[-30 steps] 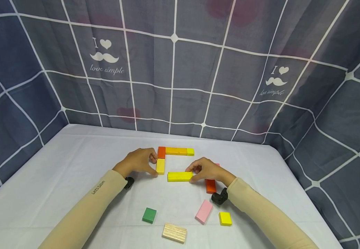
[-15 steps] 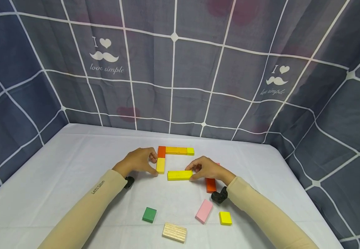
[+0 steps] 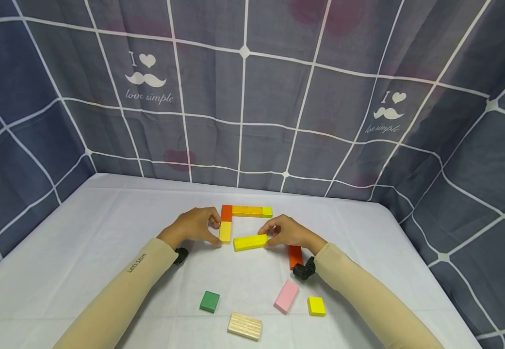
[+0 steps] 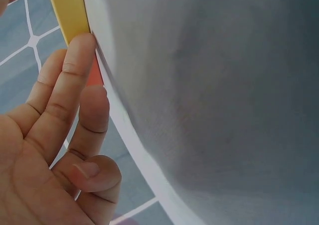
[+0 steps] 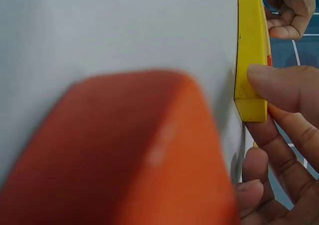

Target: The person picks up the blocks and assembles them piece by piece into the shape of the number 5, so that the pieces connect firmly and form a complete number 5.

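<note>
My right hand [image 3: 289, 230] pinches the right end of a long yellow block [image 3: 249, 242], which lies slightly slanted, its right end farther away. In the right wrist view, the thumb [image 5: 279, 83] presses one side of that block and fingers lie behind it. My left hand [image 3: 197, 224] touches the left side of a short yellow block [image 3: 225, 232] and the orange-red block [image 3: 226, 213] at its far end. Extended fingertips [image 4: 82, 48] meet them in the left wrist view. An orange block [image 3: 247, 211] and a small yellow block [image 3: 267, 212] continue the row to the right.
A red block [image 3: 295, 257] lies under my right wrist, large and blurred in the right wrist view. Nearer lie a pink block [image 3: 286, 296], a yellow square [image 3: 316, 306], a green square [image 3: 209, 301] and a plain wooden block [image 3: 244, 326]. A checked curtain [image 3: 208, 87] surrounds the white table.
My right hand has moved slightly away from me and left, turning the long yellow block so its right end points farther back. The pink piece behind that hand is now hidden. My left hand stays put.
</note>
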Demonstrator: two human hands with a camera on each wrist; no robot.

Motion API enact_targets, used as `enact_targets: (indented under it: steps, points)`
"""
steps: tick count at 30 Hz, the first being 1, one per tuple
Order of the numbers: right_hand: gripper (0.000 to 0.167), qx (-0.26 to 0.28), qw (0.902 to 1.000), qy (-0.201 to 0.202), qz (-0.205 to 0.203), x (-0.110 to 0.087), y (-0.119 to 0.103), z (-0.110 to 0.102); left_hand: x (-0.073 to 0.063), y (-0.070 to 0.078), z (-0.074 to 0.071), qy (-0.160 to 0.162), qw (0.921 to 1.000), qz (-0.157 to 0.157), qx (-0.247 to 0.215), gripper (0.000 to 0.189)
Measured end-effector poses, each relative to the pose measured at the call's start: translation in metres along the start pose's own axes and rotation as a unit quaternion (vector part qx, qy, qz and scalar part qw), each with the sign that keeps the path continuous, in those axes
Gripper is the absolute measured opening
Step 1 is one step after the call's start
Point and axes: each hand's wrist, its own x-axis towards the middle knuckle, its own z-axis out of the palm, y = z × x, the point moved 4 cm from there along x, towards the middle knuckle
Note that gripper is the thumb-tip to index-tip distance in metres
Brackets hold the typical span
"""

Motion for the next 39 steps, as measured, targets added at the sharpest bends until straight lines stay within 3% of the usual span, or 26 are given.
enact_targets:
  steps: [8,20,39]
  points:
    - [0.032,-0.012,0.9999,-0.001,0.004,0.006,-0.001,-0.002,0.001,-0.001,0.000,-0.001,1.0000,0.004,-0.003,0.055]
    - [0.034,0.019,0.9998,-0.007,-0.002,0.012,-0.002,-0.002,0.001,-0.002,0.001,-0.004,0.9999,0.001,-0.011,0.055]
    - [0.034,0.017,0.9996,-0.005,0.024,0.017,-0.003,-0.001,0.004,-0.005,0.001,-0.005,0.9999,0.003,-0.015,0.055]
